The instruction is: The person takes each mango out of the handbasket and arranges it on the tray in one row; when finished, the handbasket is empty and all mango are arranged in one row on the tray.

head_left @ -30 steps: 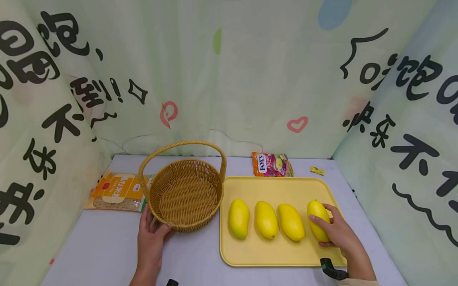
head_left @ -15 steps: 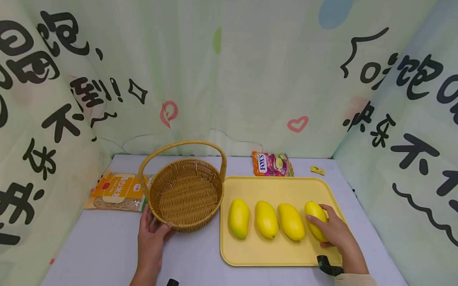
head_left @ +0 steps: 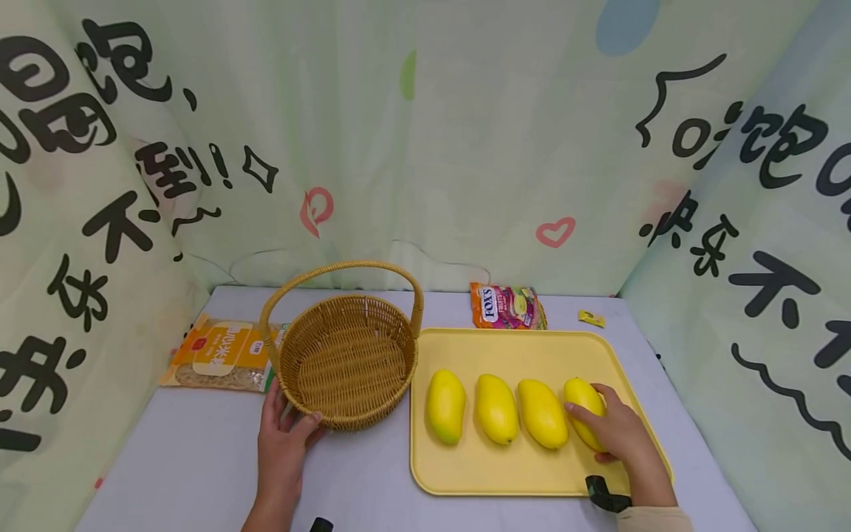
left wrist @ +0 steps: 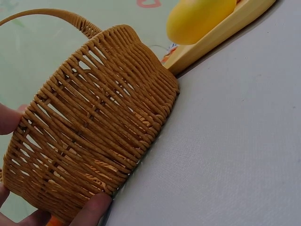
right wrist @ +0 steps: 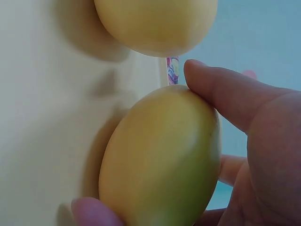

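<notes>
My left hand (head_left: 282,451) holds the front left side of a brown wicker basket (head_left: 346,369), thumb over the rim and fingers along the woven wall. The basket has a tall arched handle, and nothing lies inside it. In the left wrist view its woven side (left wrist: 94,108) fills much of the picture. My right hand (head_left: 621,428) grips a yellow mango (head_left: 583,394) at the right end of a yellow tray (head_left: 492,476). Three more mangoes lie in a row to its left, the leftmost mango (head_left: 445,406) nearest the basket. The right wrist view shows the gripped mango (right wrist: 157,160) between thumb and fingers.
An orange food bag (head_left: 222,358) lies left of the basket. Behind the tray are a Fox's candy bag (head_left: 508,307) and a small yellow packet (head_left: 591,318). Printed curtains (head_left: 465,148) enclose the white table (head_left: 359,480) at the back and sides.
My right hand has shifted a little to the left with the mango, closer to the other mangoes. My left hand and the basket have stayed in place.
</notes>
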### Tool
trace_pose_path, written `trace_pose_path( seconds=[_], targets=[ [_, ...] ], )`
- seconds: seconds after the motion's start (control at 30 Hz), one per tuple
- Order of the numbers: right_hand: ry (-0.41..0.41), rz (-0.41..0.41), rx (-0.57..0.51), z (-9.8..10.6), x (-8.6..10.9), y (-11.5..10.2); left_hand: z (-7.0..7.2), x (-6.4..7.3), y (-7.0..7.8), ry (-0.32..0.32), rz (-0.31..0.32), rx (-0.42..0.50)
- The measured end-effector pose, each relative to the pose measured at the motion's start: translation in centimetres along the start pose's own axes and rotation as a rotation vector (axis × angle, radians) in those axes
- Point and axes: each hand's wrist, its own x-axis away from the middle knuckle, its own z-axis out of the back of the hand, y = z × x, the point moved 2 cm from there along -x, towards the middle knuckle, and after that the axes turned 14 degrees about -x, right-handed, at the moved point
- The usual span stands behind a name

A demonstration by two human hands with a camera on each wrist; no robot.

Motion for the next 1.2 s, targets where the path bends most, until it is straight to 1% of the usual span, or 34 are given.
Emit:
trace_pose_path(
  seconds=[0.27, 0.5, 0.93, 1.2],
  targets=[
    [0.002, -0.004, 0.007, -0.04, 0.06, 0.0, -0.03, 0.01, 0.08, 0.001, 0.004, -0.004],
    [-0.002, -0.025, 0.013, 0.05, 0.04, 0.08, -0.1, -0.1, 0.1, 0.0, 0.005, -0.006],
    [-0.001, -0.024, 0.043, 0.07, 0.3, 0.14, -0.13, -0.07, 0.13, 0.004, 0.018, -0.006],
    [-0.003, -0.022, 0.049, 0.03, 0.5, 0.33, -0.12, 0.0, 0.13, 0.005, 0.011, -0.018]
  ],
)
